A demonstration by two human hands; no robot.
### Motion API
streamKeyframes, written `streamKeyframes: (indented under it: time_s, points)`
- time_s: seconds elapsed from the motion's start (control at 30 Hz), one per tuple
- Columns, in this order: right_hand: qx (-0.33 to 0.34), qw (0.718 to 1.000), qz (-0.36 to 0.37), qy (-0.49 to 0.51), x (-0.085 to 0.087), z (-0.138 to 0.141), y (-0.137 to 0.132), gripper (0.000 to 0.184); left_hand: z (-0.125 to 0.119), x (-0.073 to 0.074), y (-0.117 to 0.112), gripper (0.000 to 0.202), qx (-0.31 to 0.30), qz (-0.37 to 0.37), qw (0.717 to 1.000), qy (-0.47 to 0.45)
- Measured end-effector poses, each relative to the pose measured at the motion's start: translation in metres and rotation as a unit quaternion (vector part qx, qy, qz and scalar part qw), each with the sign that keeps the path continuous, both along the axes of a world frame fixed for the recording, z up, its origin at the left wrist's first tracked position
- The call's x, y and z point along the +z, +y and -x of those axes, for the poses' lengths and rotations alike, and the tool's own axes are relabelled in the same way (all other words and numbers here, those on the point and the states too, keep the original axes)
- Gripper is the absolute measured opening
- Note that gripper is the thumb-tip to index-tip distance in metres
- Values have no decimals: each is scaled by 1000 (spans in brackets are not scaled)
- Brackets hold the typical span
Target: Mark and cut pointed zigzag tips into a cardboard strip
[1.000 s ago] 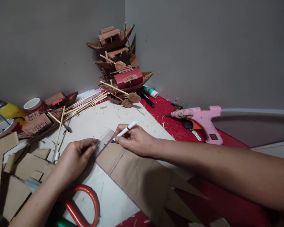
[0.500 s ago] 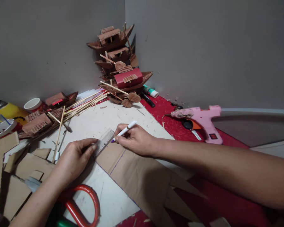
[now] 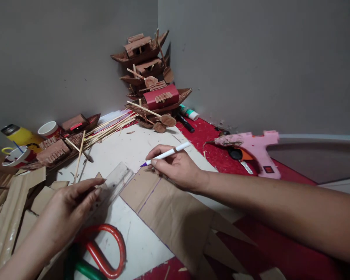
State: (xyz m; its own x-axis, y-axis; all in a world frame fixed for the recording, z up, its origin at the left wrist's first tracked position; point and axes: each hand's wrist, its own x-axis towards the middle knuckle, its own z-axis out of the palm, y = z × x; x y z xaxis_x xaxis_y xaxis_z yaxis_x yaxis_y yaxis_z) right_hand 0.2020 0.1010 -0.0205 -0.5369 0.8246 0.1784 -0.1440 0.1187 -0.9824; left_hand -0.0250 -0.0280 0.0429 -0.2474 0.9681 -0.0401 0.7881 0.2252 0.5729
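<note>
My right hand grips a white marker whose purple tip points left, just above the far corner of a brown cardboard piece. Purple lines run across that cardboard and along its edge. A clear plastic ruler is pinched between the thumb and fingers of my left hand, to the left of the cardboard. Below my left hand lie scissors with a red handle loop and a green one; their blades are hidden.
Stacked model boats lean in the wall corner, with wooden sticks beside them. A pink glue gun lies at right on red cloth. Cups, a yellow bottle and cardboard scraps are at left.
My left hand has drawn the ruler left and toward me, off the cardboard's edge. My right hand has shifted slightly right, and the marker is tilted lower.
</note>
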Motion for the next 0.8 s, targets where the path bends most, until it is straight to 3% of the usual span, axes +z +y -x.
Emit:
streamKeyframes:
  time_s: [0.2,0.37,0.47,0.67,0.8]
  points:
    - [0,994,-71,-78,4,-2,-1,10,6,-11,-18,39,-1,25,1000,-5]
    - [19,994,-85,-61,2,-2,-2,9,10,-19,-23,36,-16,27,999,-13]
    - [44,995,-71,-61,1,-1,-3,11,10,-20,-23,34,-29,26,999,-4]
    - [46,984,-135,-111,4,-3,-3,14,7,-18,-19,35,-45,28,998,16]
    - [56,982,-125,-128,6,-4,-3,17,7,-19,-18,35,-58,27,998,25]
